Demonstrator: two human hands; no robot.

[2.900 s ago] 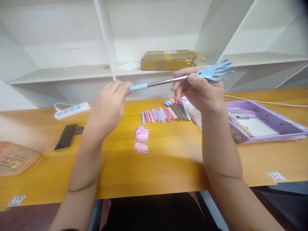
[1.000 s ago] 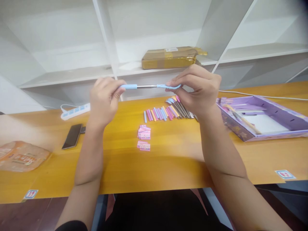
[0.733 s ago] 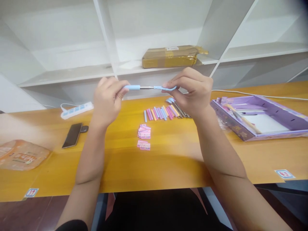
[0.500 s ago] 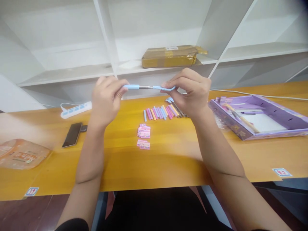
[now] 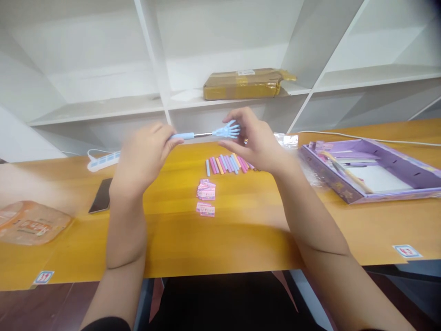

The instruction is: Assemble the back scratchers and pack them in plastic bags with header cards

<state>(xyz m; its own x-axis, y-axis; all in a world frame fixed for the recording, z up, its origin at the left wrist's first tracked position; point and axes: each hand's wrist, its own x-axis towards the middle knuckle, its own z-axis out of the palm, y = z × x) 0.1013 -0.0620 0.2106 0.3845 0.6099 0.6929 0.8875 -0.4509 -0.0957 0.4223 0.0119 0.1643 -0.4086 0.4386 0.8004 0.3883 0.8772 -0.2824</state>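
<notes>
Scratcher (image 5: 203, 134), just one, juts right from my left hand (image 5: 146, 154), pinched shut on it; my right hand (image 5: 258, 142) curves half-open around its claw (image 5: 226, 131), touch unclear. Two card piles (image 5: 206, 191) lie below the scratcher.

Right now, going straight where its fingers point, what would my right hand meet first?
Probably the blue claw head of the back scratcher, between the fingers of your right hand; depth is unclear, they may already touch.
</notes>
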